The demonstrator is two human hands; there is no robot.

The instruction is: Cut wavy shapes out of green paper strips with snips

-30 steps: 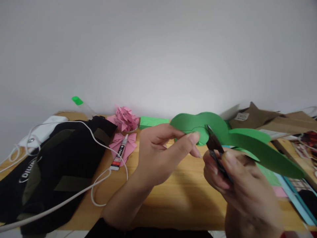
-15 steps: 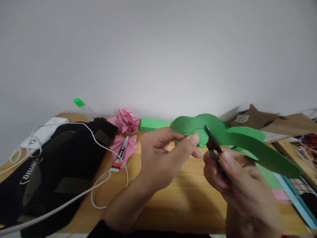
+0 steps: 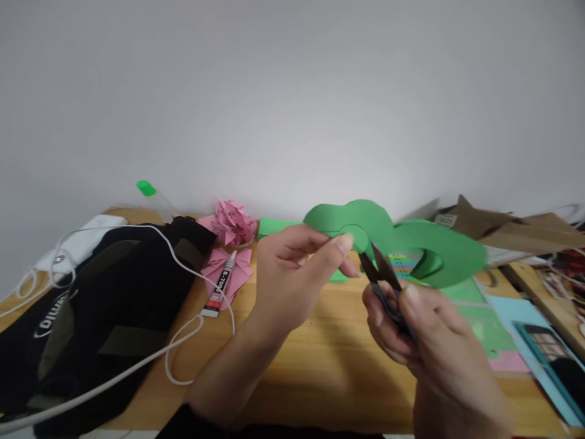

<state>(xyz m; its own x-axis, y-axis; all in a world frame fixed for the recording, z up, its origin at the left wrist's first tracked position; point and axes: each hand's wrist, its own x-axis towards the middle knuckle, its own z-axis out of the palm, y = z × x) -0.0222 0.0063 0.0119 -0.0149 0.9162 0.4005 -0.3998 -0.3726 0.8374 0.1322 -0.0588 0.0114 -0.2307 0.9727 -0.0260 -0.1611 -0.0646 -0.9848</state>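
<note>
Between the thumb and fingers of my left hand (image 3: 297, 274) is pinched a wavy piece of green paper (image 3: 365, 219). A rounded tab on it sticks out by my thumb, and a long curling strip trails off to the right. My right hand (image 3: 425, 329) grips dark scissors (image 3: 386, 277) by the handles, which my fingers mostly hide. The scissor blades are spread, with their tips right by the lower edge of the paper, beside the rounded tab.
Pink folded-paper flowers (image 3: 233, 221) and a glue tube (image 3: 220, 286) lie left of my hands. A black bag (image 3: 150, 292) and white cable (image 3: 114, 372) fill the far left. Brown paper (image 3: 507, 225), a light-blue sheet (image 3: 507, 305) and a teal-edged case (image 3: 548, 341) are on the right.
Both hands have shifted slightly left with the green paper. The scissor blades have parted and moved down to the paper's edge. The trailing strip has swung up and left.
</note>
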